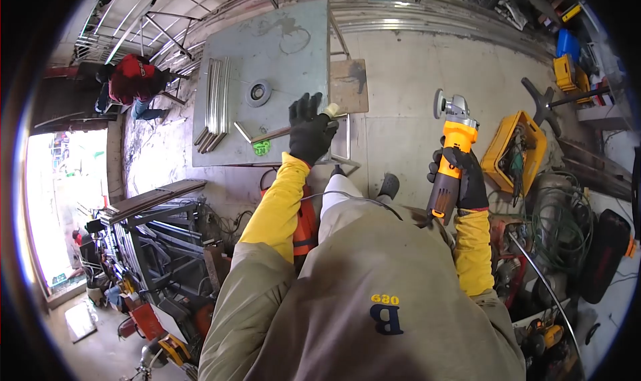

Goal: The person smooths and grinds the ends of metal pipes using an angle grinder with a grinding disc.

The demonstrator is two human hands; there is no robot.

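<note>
My right hand (472,180), in a black glove, is wrapped around the body of a yellow and black angle grinder (459,139). The grinder's head points away from me, and its round disc (439,104) faces left, apart from the table. My left hand (312,132), also gloved in black, grips a bent metal tube (272,134) at the right edge of the grey table (267,40). One end of the tube shows beyond my fingers on the right; its angled end lies on the tabletop beside a green marking (261,148). The glove hides the tube's middle.
Several metal tubes (217,100) and a round disc (258,93) lie on the table. A yellow crate (514,150) with tools stands right, near coiled hoses (564,214). Metal frames (167,241) stack at lower left. Another person (133,80) bends over at far left. A cable crosses my legs.
</note>
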